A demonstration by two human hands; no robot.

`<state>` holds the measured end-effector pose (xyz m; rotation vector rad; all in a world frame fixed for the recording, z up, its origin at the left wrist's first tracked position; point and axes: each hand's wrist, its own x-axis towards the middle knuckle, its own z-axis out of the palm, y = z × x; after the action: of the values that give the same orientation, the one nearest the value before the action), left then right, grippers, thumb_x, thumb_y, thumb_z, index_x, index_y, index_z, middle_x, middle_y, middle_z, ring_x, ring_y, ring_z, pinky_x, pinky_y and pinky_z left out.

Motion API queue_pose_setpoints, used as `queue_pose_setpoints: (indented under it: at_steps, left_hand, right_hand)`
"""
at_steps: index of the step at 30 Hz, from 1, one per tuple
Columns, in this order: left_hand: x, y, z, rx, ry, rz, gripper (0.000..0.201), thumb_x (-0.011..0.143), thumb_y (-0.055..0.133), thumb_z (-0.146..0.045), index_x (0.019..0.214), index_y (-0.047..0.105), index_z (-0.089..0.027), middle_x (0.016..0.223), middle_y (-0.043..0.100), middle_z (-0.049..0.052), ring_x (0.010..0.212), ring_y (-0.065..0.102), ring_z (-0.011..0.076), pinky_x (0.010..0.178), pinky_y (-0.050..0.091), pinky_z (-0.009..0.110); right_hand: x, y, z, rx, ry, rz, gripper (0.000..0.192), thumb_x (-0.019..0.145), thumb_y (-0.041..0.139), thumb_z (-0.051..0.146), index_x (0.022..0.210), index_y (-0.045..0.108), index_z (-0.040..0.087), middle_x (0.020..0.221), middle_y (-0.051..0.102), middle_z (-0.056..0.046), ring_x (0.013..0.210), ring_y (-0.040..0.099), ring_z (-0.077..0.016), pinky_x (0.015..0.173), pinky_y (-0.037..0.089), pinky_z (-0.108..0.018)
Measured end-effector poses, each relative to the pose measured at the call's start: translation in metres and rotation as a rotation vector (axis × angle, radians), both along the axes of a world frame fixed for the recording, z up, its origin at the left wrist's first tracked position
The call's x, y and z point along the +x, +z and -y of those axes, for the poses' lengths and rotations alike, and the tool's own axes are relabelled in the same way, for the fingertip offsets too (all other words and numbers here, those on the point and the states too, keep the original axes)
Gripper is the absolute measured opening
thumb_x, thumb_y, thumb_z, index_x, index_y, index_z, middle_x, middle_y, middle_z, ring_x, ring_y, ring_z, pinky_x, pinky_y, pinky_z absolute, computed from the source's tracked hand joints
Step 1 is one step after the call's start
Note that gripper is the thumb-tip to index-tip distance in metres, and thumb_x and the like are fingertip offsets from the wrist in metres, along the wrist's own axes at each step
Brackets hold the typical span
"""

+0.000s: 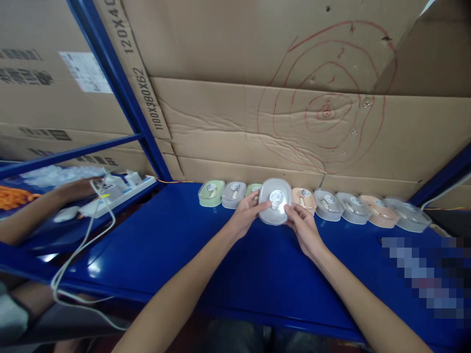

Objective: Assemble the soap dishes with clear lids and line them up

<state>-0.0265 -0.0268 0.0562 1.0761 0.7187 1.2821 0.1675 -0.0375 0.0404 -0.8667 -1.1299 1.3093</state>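
Both hands hold one white lidded container [275,201] above the blue shelf [184,245] — the left hand [246,212] and right hand [303,223] pinch its two sides. It sits in front of the row of containers [353,206], so the inspecting step seems in hand — next it needs a free slot in that row.

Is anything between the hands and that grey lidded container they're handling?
Nothing visible: the left hand and right hand already grip the grey container by its sides, lifted in front of the row of containers.
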Motion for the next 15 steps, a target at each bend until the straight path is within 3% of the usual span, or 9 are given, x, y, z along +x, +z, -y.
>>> queue_pose_setpoints:
  at_steps: [4, 8, 11, 13, 15]
  left_hand:
    - [-0.009, 0.006, -0.005, 0.022, 0.083, -0.006, 0.072, 0.073, 0.102, -0.040, 0.135, 0.074, -0.017, 0.105, 0.084, 0.011, 0.092, 0.079, 0.0263, 0.085, 0.058, 0.036]
    - [-0.040, 0.026, -0.013, 0.097, 0.331, -0.056, 0.072, 0.069, 0.101, -0.045, 0.131, 0.076, -0.016, 0.108, 0.084, 0.012, 0.092, 0.078, 0.0276, 0.082, 0.059, 0.036]
    - [-0.082, 0.047, -0.023, 0.246, 0.682, -0.123, 0.077, 0.061, 0.103, -0.038, 0.130, 0.076, -0.017, 0.112, 0.083, 0.010, 0.098, 0.077, 0.0272, 0.084, 0.060, 0.034]
    - [-0.118, 0.059, -0.031, 0.268, 0.826, -0.112, 0.062, 0.069, 0.099, -0.038, 0.123, 0.077, -0.016, 0.113, 0.081, 0.008, 0.100, 0.075, 0.0248, 0.086, 0.059, 0.033]
    - [-0.158, 0.062, -0.040, 0.172, 0.924, -0.105, 0.041, 0.080, 0.092, -0.032, 0.113, 0.076, -0.014, 0.103, 0.079, 0.005, 0.093, 0.072, 0.0199, 0.084, 0.057, 0.031]
  right_hand:
    - [-0.003, 0.002, 0.001, 0.010, -0.007, 0.015, 0.057, 0.076, 0.096, 0.068, 0.102, 0.076, 0.022, 0.093, 0.079, -0.004, 0.082, 0.075, -0.0218, 0.079, 0.065, -0.038]
    - [0.000, 0.001, -0.001, 0.022, -0.024, 0.066, 0.061, 0.077, 0.092, 0.072, 0.107, 0.074, 0.021, 0.096, 0.080, -0.006, 0.085, 0.079, -0.0244, 0.080, 0.066, -0.040]
    - [0.002, -0.001, -0.003, 0.049, -0.030, 0.098, 0.061, 0.079, 0.091, 0.072, 0.109, 0.073, 0.022, 0.096, 0.080, -0.006, 0.085, 0.079, -0.0241, 0.078, 0.066, -0.040]
    - [0.002, -0.003, -0.004, 0.071, -0.024, 0.130, 0.061, 0.080, 0.089, 0.073, 0.111, 0.072, 0.023, 0.098, 0.080, -0.006, 0.085, 0.079, -0.0241, 0.077, 0.066, -0.040]
    - [0.002, -0.006, -0.005, 0.091, -0.020, 0.165, 0.061, 0.082, 0.087, 0.074, 0.112, 0.071, 0.023, 0.100, 0.079, -0.007, 0.085, 0.078, -0.0243, 0.076, 0.065, -0.040]
